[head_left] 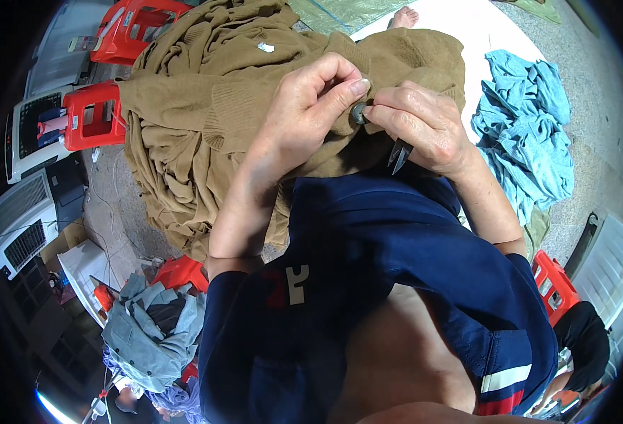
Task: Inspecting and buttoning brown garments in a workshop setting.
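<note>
A brown knit garment [248, 113] lies spread across my lap and the white surface ahead. My left hand [308, 109] is closed on its knit, thumb and forefinger pinched near the edge. Just right of that thumb sits a round grey-green button [358, 114] on the brown fabric. My right hand [424, 127] is closed too, its fingertips against the right side of the button. Out of its lower side point the two dark, pointed blades of thread snips [399, 155], their handles hidden in the palm. Any thread at the button is too small to make out.
A crumpled light-blue knit garment [527, 127] lies to the right on the white surface [470, 28]. Red plastic stools [94, 116] and white appliances [22, 208] stand at the left. Grey-blue clothes [152, 332] are heaped lower left. Another person [583, 343] is at the lower right.
</note>
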Demonstrator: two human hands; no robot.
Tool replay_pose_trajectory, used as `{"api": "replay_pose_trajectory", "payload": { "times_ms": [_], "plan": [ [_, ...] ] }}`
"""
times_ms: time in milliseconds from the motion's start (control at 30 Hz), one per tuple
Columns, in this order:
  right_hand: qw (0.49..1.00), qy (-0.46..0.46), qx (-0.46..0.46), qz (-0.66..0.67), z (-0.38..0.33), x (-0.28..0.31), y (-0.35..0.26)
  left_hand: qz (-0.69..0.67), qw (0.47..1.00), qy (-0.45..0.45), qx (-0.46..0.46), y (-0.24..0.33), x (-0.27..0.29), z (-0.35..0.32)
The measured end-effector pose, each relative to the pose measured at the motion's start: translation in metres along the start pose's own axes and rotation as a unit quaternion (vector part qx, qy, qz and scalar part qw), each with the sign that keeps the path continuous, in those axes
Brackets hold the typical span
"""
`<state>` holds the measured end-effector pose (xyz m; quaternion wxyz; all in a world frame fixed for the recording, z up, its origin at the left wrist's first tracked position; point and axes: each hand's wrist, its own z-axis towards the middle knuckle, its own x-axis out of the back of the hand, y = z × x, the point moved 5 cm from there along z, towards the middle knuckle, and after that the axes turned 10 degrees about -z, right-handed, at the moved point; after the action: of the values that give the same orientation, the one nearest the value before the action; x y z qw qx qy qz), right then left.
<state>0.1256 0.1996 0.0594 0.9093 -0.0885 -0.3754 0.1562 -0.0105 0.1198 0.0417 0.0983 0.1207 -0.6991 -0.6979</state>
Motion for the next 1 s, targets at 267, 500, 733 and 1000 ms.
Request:
{"api": "replay_pose_trajectory", "payload": {
  "times_ms": [267, 500, 733, 1000],
  "plan": [
    [0.996, 0.012, -0.081, 0.039, -0.006, -0.01, 0.012, -0.031, 0.999, 0.029, -0.019, 0.004, -0.003, -0.013],
    [0.94, -0.019, -0.272, 0.204, -0.008, -0.023, 0.023, 0.167, 0.975, 0.023, -0.145, 0.022, -0.007, -0.014],
    [0.932, -0.094, -0.297, 0.185, -0.013, -0.025, 0.028, 0.232, 0.956, 0.032, -0.18, 0.018, -0.012, -0.015],
    [0.976, -0.026, -0.171, 0.133, -0.019, -0.032, 0.019, -0.01, 0.988, 0.012, 0.154, -0.034, 0.016, -0.011]
  ]
}}
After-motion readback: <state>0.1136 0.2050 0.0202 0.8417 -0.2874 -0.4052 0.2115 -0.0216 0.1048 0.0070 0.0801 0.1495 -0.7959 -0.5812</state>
